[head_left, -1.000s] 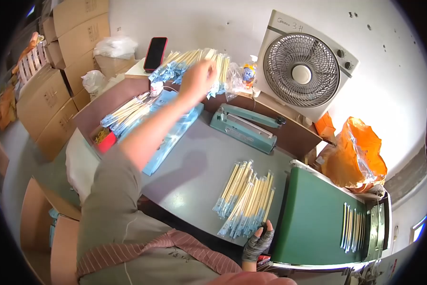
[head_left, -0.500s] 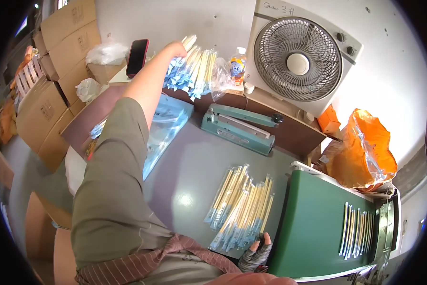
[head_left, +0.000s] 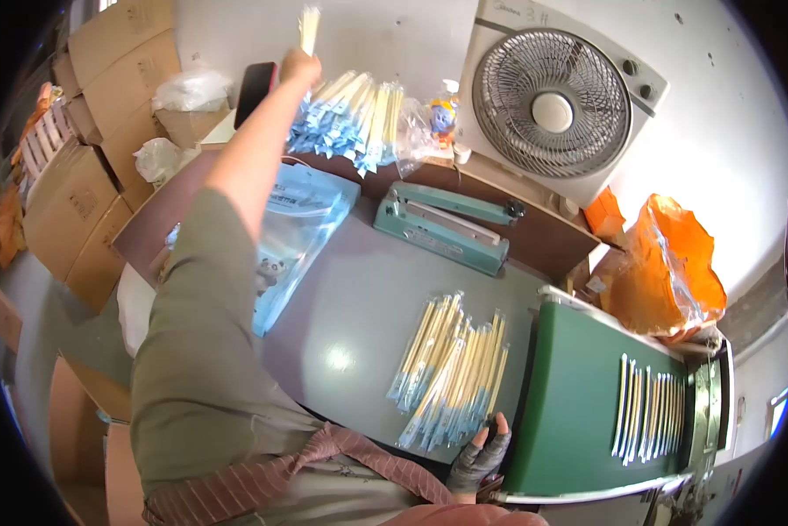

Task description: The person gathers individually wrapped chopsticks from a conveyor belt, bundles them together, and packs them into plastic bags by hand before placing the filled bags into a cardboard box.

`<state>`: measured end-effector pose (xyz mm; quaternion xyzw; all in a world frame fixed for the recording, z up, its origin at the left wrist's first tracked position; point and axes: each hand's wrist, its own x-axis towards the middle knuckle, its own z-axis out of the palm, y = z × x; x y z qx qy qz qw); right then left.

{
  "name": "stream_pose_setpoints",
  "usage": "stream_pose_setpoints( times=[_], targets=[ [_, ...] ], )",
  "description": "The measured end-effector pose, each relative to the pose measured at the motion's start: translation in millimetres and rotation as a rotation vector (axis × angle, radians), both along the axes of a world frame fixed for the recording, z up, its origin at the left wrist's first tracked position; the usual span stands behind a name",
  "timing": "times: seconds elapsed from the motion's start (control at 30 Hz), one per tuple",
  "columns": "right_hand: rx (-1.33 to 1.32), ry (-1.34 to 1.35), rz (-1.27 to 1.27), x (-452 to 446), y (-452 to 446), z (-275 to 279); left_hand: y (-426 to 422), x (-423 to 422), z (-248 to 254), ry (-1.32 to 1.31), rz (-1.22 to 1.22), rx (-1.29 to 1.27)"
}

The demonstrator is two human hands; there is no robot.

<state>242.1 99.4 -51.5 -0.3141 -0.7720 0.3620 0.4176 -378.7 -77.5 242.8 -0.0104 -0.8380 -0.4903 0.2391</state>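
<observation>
My left hand (head_left: pixel 299 68) is stretched out to the back shelf, closed around a bundle of wrapped chopsticks (head_left: pixel 309 31) whose pale ends stick up above the fist. Just right of it lies a heap of chopsticks in blue-and-clear wrappers (head_left: pixel 346 118). My right hand (head_left: pixel 480 456), in a grey fingerless glove, is low beside the near end of a second pile of wrapped chopsticks (head_left: pixel 455 368) on the grey table (head_left: pixel 324 351). Its fingertips are slightly apart and nothing shows between them.
A teal bag sealer (head_left: pixel 442 230) stands at the table's back. Left of it lies a blue printed plastic bag (head_left: pixel 302 232). On the right, a green conveyor belt (head_left: pixel 565 403) carries a row of wrapped chopsticks (head_left: pixel 648 408). A fan (head_left: pixel 552 114), phone (head_left: pixel 254 95), bottle (head_left: pixel 444 114) and orange bag (head_left: pixel 666 272) are behind.
My left hand has moved left and up from the heap, with the chopstick bundle now raised upright. The right hand has shifted slightly up and right beside the near pile.
</observation>
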Motion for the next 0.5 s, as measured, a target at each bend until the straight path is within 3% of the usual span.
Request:
stream_pose_setpoints(
  times=[0.03,0.07,0.1,0.13,0.17,0.2,0.23,0.27,0.3,0.33,0.37,0.4,0.43,0.5],
  targets=[
    [0.118,0.018,0.010,-1.2,5.6,-4.6,-5.3,-22.8,-6.9,0.263,0.025,-0.017],
    [0.229,0.026,0.012,1.9,4.5,-3.0,-4.3,61.5,5.1,0.228,-0.455,0.366],
    [0.306,0.057,0.019,-3.3,0.2,12.1,5.3,147.7,8.2,0.236,-0.646,0.434],
    [0.279,0.118,0.076,-9.3,0.3,16.2,0.1,211.2,-6.0,0.084,-0.880,0.293],
    [0.126,0.170,0.199,-20.9,-6.9,42.0,15.9,286.3,-37.3,-0.218,-0.865,0.506],
    [-0.126,0.299,0.330,-40.7,-19.3,65.6,18.6,332.8,-83.3,-0.466,-1.200,0.708],
    [-0.360,0.397,0.515,-61.7,-31.1,98.6,14.3,393.0,-122.0,-0.641,-1.161,0.501],
    [-0.626,0.315,0.686,-69.6,-29.0,99.4,8.1,428.7,-161.2,-0.835,-1.405,0.450],
    [-0.829,0.174,0.793,-76.3,-30.3,111.9,6.4,462.9,-213.9,-1.028,-1.520,0.626],
    [-1.005,0.035,0.798,-81.7,-33.9,111.3,-5.9,479.6,-228.7,-0.979,-1.631,0.452],
    [-1.001,0.039,0.775,-77.5,-42.1,101.0,-9.9,485.6,-234.6,-0.896,-1.750,0.272],
    [-1.093,0.111,0.760,-74.3,-53.0,84.1,-24.8,479.9,-242.5,-0.812,-1.754,0.155],
    [-1.185,0.182,0.743,-67.4,-64.1,74.9,-43.3,464.7,-222.2,-0.801,-1.551,0.007],
    [-1.386,0.182,0.816,-48.7,-89.7,72.8,-56.4,437.1,-241.0,-0.889,-1.358,0.433]
  ],
)
